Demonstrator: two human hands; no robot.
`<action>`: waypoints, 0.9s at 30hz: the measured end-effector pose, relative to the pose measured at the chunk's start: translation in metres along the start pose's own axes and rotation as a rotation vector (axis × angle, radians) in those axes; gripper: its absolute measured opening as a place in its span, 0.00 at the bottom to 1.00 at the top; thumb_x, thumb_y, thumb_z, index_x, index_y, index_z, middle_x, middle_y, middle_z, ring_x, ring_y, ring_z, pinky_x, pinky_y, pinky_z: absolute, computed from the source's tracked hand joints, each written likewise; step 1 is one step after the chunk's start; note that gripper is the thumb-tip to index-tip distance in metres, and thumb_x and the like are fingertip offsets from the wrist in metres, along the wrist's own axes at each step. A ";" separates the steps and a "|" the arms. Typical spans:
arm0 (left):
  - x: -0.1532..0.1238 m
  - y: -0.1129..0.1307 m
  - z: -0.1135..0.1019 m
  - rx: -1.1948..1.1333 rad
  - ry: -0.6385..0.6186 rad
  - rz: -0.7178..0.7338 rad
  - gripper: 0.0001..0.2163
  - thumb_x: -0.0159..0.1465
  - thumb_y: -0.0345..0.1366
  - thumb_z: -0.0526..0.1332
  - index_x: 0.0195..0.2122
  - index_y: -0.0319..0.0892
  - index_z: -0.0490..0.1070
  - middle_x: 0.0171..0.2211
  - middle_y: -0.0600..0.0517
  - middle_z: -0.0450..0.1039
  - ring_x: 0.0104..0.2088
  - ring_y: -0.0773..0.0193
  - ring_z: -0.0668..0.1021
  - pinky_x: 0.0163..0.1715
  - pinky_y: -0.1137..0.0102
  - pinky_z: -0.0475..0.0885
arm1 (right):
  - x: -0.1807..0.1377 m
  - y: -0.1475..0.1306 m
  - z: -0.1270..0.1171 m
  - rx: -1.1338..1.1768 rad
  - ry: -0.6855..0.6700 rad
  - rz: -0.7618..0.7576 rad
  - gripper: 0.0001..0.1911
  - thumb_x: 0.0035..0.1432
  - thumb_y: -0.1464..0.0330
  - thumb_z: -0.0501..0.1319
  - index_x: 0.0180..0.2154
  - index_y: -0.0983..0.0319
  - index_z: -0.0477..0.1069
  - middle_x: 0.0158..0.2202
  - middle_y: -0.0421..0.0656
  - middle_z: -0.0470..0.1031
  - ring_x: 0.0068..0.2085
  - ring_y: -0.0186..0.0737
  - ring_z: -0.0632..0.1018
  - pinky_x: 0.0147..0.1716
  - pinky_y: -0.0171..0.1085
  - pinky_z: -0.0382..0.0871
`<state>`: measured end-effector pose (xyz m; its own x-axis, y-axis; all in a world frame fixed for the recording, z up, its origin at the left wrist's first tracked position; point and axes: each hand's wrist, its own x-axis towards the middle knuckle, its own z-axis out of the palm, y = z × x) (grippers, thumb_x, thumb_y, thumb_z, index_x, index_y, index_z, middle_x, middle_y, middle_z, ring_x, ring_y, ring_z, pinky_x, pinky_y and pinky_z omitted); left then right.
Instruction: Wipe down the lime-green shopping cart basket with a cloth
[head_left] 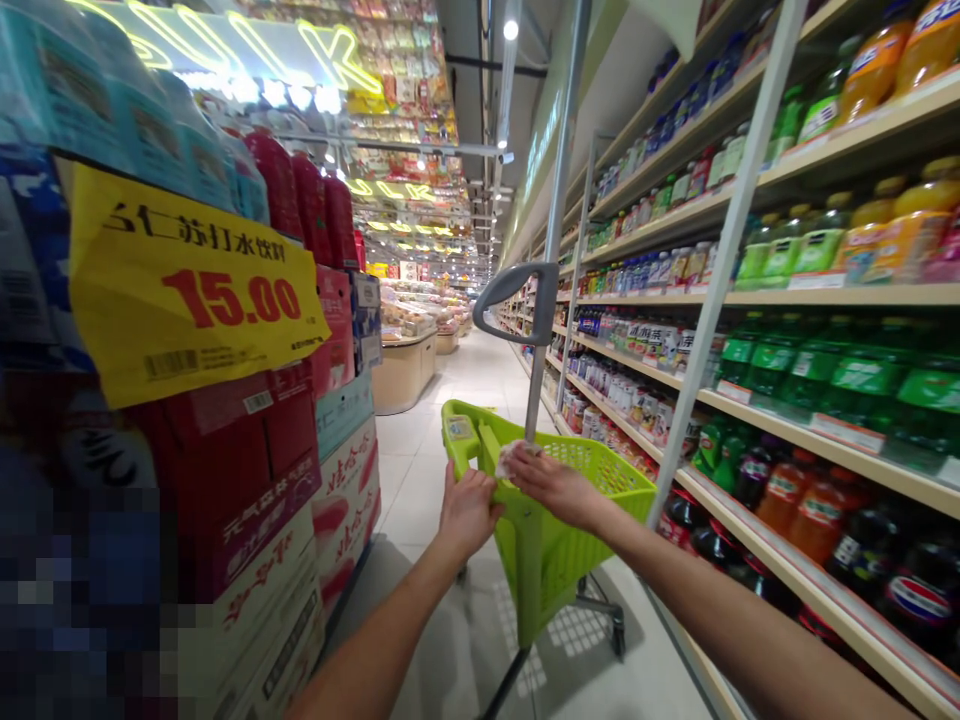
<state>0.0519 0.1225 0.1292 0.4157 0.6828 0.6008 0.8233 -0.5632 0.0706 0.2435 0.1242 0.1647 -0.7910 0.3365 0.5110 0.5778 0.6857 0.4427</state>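
Observation:
A green plastic shopping cart on wheels stands in the aisle in front of me. My left hand has its fingers curled over the cart's near rim, at the left side. Beside it, my right hand presses a crumpled white tissue against the rim near the foot of the metal pole. The tissue sticks out past my fingertips. A grey loop handle is fixed partway up this pole, above both hands.
Shelves of bottled drinks line the right side, close to the cart. Stacked drink cartons with a yellow price sign rise on the left. A tiled aisle floor runs ahead past a rounded display counter.

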 end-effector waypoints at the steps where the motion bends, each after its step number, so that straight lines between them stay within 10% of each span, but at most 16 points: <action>1: 0.000 0.002 0.001 0.002 0.005 -0.008 0.04 0.54 0.36 0.58 0.30 0.43 0.69 0.31 0.51 0.72 0.40 0.57 0.72 0.56 0.50 0.48 | 0.001 0.001 -0.001 -0.009 -0.002 0.037 0.22 0.59 0.78 0.45 0.53 0.61 0.61 0.56 0.44 0.62 0.61 0.39 0.51 0.57 0.47 0.55; 6: -0.002 0.021 0.003 0.003 0.002 -0.055 0.05 0.53 0.36 0.58 0.30 0.42 0.69 0.32 0.49 0.72 0.40 0.55 0.72 0.56 0.50 0.47 | 0.009 0.009 -0.002 0.016 0.192 0.153 0.22 0.57 0.80 0.46 0.51 0.64 0.63 0.56 0.47 0.62 0.62 0.41 0.46 0.57 0.50 0.55; 14: -0.011 0.027 -0.007 -0.080 -0.093 0.012 0.14 0.55 0.36 0.57 0.43 0.43 0.66 0.43 0.48 0.71 0.48 0.55 0.70 0.56 0.50 0.46 | -0.062 -0.052 0.051 0.195 0.386 0.332 0.22 0.58 0.78 0.48 0.53 0.59 0.61 0.54 0.45 0.65 0.60 0.37 0.56 0.54 0.45 0.61; 22: -0.007 0.008 -0.015 -0.085 -0.124 0.084 0.16 0.58 0.41 0.56 0.48 0.45 0.62 0.51 0.49 0.67 0.54 0.56 0.64 0.55 0.47 0.44 | -0.045 -0.076 0.031 0.440 0.562 0.834 0.26 0.49 0.80 0.47 0.49 0.61 0.67 0.48 0.45 0.71 0.51 0.39 0.70 0.51 0.45 0.64; 27: -0.007 0.036 -0.008 -0.040 -0.039 0.067 0.14 0.58 0.44 0.55 0.43 0.44 0.64 0.45 0.49 0.70 0.48 0.56 0.69 0.55 0.49 0.45 | -0.047 -0.088 0.019 0.461 0.564 0.758 0.27 0.50 0.80 0.47 0.51 0.58 0.64 0.51 0.42 0.68 0.55 0.38 0.66 0.55 0.45 0.59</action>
<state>0.0755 0.0935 0.1335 0.4844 0.6605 0.5737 0.7777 -0.6254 0.0635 0.2261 0.0603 0.0876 0.0223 0.5121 0.8587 0.6559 0.6407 -0.3991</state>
